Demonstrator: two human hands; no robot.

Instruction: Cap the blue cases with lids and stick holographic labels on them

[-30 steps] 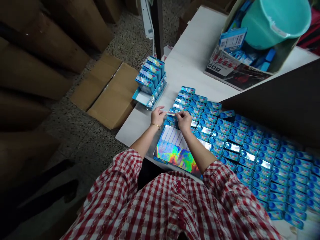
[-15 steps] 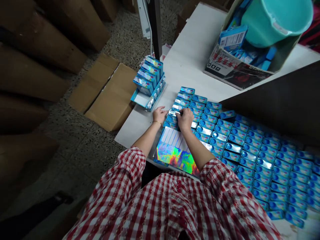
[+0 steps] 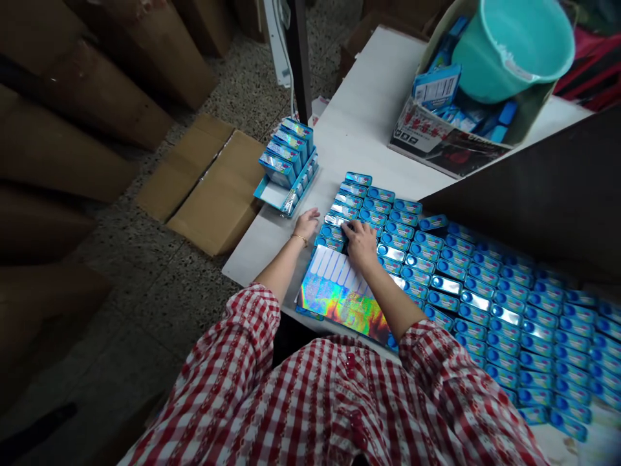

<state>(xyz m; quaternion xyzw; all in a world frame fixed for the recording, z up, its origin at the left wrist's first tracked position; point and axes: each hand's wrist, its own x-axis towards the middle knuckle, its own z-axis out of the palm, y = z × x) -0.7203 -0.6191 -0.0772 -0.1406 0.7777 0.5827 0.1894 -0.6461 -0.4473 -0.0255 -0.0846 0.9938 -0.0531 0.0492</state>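
Note:
Beside the left column of small blue tins, my left hand (image 3: pixel 306 224) hovers over the white table edge, open, with fingers apart and nothing held. My right hand (image 3: pixel 363 244) reaches across the rows with its fingertips down on a shiny-topped blue tin (image 3: pixel 334 220); the other fingers are partly bent and spread. Just below it, a sticker sheet (image 3: pixel 334 294) lies over some tins, with white strips at the top and a rainbow holographic lower part. Many more blue tins (image 3: pixel 453 267) stand packed in slanting rows to the right.
A blue display tray (image 3: pixel 288 197) with several upright blue packs stands at the table's left edge. At the back, a carton (image 3: pixel 427 145) holds a turquoise bucket (image 3: pixel 514 55) and blue packs. A dark panel (image 3: pixel 524 188) borders the tins. Flattened cardboard (image 3: pixel 208 188) lies on the floor.
My left hand has drawn slightly away from the tins, leftward. The right hand's fingers have shifted a little and spread on the tin's top. The view has tilted slightly.

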